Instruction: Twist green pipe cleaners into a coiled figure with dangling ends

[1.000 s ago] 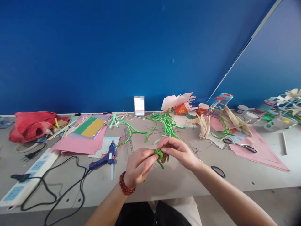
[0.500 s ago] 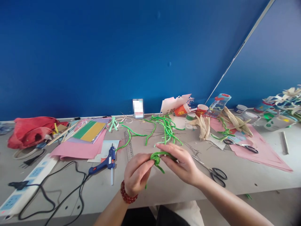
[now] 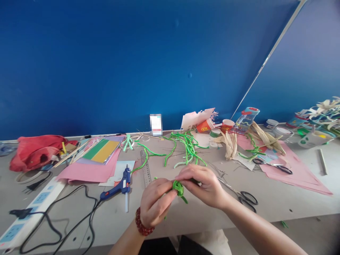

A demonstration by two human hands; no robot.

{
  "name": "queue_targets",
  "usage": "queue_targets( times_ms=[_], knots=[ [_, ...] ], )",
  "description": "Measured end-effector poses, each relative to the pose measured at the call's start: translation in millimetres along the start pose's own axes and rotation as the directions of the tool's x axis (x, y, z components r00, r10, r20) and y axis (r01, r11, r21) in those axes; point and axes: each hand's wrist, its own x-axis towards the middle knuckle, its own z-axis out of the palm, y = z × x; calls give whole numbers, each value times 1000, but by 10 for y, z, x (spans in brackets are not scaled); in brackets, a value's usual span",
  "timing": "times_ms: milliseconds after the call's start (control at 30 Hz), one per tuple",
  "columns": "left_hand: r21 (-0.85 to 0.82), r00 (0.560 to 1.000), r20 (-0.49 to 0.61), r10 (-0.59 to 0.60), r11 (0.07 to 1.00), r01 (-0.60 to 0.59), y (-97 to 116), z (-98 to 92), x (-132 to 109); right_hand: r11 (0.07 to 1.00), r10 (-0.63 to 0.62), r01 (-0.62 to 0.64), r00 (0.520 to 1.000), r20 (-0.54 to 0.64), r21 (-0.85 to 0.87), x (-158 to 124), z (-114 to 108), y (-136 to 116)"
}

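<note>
A knotted bit of green cord (image 3: 179, 189) is held between my two hands, low over the front of the table, with a short end hanging down to the right. My left hand (image 3: 158, 198), with a red bead bracelet (image 3: 143, 222) at its wrist, pinches the knot from the left. From the right, the thumb and fingers of my right hand (image 3: 203, 184) close on the same cord at its top. Part of the cord is hidden by my fingers. Farther back lies a tangle of green cords (image 3: 187, 145).
Left of my hands are a blue glue gun (image 3: 120, 187), a ruler (image 3: 145, 168) and a white power strip (image 3: 29, 209) with black cables. Scissors (image 3: 247, 200) lie to the right. Pink paper (image 3: 294, 173), dried husks (image 3: 230, 143) and paper cups (image 3: 205, 125) sit farther off.
The loose green strand that stretched toward my right hand is now drawn in around the knot. My right hand has moved slightly closer to my left.
</note>
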Motion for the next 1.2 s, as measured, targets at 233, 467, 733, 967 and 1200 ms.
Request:
queue_targets(
  times_ms=[233,467,733,967,1200],
  knots=[
    [33,995,-39,-95,995,97,18,30,-55,997,67,-69,996,55,28,-67,-16,-36],
    [94,988,-71,-140,985,147,85,44,47,991,135,-136,989,-61,-9,-128,100,-7],
    [193,976,-147,-162,963,189,119,79,36,989,99,-120,970,-220,-85,-168,215,-79],
    [202,967,-158,-202,952,232,170,91,28,986,-23,-17,972,-236,-166,-144,225,-79],
    [212,953,-153,-262,933,290,196,103,117,985,24,-75,954,-299,-158,-143,256,-81]
  ],
)
